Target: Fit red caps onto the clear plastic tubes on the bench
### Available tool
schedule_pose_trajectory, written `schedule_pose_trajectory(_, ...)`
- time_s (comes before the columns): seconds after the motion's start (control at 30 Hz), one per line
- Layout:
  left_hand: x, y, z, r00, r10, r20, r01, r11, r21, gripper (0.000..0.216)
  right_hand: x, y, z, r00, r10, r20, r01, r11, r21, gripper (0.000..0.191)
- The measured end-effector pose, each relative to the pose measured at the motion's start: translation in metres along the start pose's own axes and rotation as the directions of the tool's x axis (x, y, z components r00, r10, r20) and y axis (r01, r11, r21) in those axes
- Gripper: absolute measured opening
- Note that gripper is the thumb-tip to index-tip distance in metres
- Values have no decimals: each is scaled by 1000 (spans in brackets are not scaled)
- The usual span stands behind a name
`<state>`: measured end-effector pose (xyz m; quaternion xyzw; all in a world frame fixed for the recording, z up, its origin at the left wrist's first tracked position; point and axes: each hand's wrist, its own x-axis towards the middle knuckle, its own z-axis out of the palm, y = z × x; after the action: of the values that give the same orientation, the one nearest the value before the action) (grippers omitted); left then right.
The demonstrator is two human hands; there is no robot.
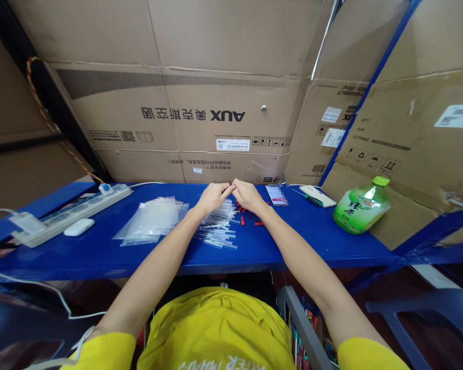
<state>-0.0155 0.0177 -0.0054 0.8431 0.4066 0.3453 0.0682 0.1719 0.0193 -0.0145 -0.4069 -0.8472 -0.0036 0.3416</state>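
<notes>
My left hand (212,197) and my right hand (248,195) meet fingertip to fingertip above the blue shelf (100,252), both pinched on a small item too small to name. Just below them lies a heap of clear plastic tubes (218,228). A few small red caps (250,218) are scattered to the right of the tubes. A stack of clear plastic bags (152,221) lies left of my left forearm.
A white power strip (73,210) and a white oval device (79,226) sit at the left. A phone (277,195), a white-and-green tool (318,196) and a green tea bottle (360,208) lie at the right. Cardboard boxes (200,118) wall the back.
</notes>
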Motion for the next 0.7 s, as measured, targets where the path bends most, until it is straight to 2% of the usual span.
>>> schedule_pose_trajectory(0.07, -1, 2, -2, 1000, 3, -23, -4, 999, -52, 57, 0, -2, -1, 999, 19, -30, -12, 979, 203, 19)
schedule_pose_trajectory(0.13, -1, 4, -4, 999, 10, -50, -17, 989, -148, 60, 2, -10, -1, 996, 93, -14, -76, 883, 462, 23)
schedule_pose_trajectory(0.17, -1, 6, -5, 998, 8, -67, -22, 977, -211, 61, 4, -14, -1, 990, 138, 17, -121, 795, 594, 25)
schedule_pose_trajectory(0.23, -2, 11, -6, 995, -22, -97, -14, 935, -354, 62, 6, -25, -1, 974, 207, 96, -198, 555, 808, 28)
schedule_pose_trajectory(0.3, -2, 17, -7, 992, -60, -108, 0, 873, -487, 62, 9, -34, -3, 967, 219, 129, -202, 355, 913, 28)
schedule_pose_trajectory(0.4, -2, 23, -5, 992, -83, -97, 8, 801, -599, 64, 11, -41, -6, 969, 213, 128, -175, 220, 960, 24)
schedule_pose_trajectory(0.5, -2, 23, -2, 991, -85, -100, 6, 789, -614, 63, 11, -37, -10, 964, 226, 140, -183, 182, 966, 22)
schedule_pose_trajectory(0.57, -3, 20, 0, 992, -72, -102, 2, 826, -564, 60, 11, -30, -11, 960, 229, 162, -210, 205, 956, 23)
schedule_pose_trajectory(0.63, -3, 16, 0, 996, -25, -86, -16, 900, -436, 57, 11, -20, -11, 960, 220, 173, -235, 297, 926, 27)
schedule_pose_trajectory(0.7, -4, 12, -1, 997, 32, -67, -48, 970, -237, 50, 8, -9, -11, 968, 215, 128, -218, 476, 852, 31)
